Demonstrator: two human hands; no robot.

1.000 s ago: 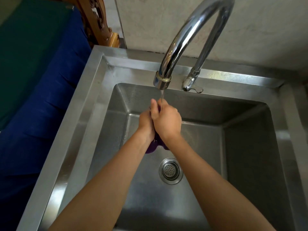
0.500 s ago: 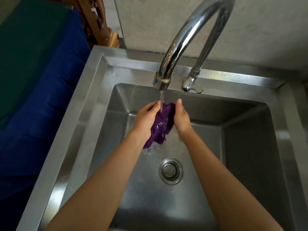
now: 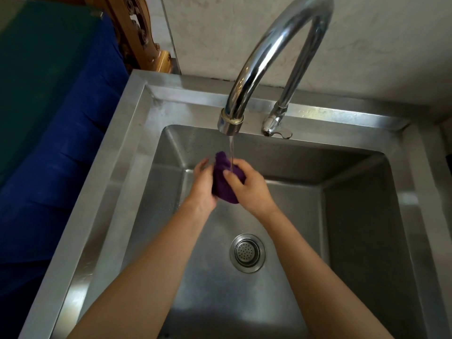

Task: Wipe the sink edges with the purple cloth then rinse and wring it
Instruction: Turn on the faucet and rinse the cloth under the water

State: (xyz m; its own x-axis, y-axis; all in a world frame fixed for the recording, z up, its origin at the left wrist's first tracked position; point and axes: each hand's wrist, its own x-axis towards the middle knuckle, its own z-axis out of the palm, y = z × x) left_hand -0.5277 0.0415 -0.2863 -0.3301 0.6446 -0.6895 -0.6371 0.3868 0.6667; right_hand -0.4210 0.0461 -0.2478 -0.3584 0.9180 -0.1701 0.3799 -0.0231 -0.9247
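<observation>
Two bare hands meet over the basin, and between them we see a bunched purple cloth (image 3: 223, 184) held up in the air, above the basin floor and just under the tap. The left hand (image 3: 201, 189) cups the left side of the cloth with its fingers curved round it, its back turned to us. The right hand (image 3: 250, 189) grips the right side, thumb pressed onto the front of the fabric and fingers curled over the top. A thin stream of water (image 3: 231, 148) falls from the tall curved chrome faucet (image 3: 269, 52) and lands on the top of the cloth between the two hands. We see the square stainless steel sink (image 3: 127, 148) filling most of the view, with a round metal drain strainer (image 3: 247, 252) in its floor, nearer to us than the hands. A small chrome lever (image 3: 276, 129) sits at the faucet's base on the back rim. Behind the sink is a pale marbled wall (image 3: 379, 45). To the left lie deep blue fabric (image 3: 61, 148), a dark green surface (image 3: 36, 57) and a piece of carved brown wood (image 3: 141, 37).
</observation>
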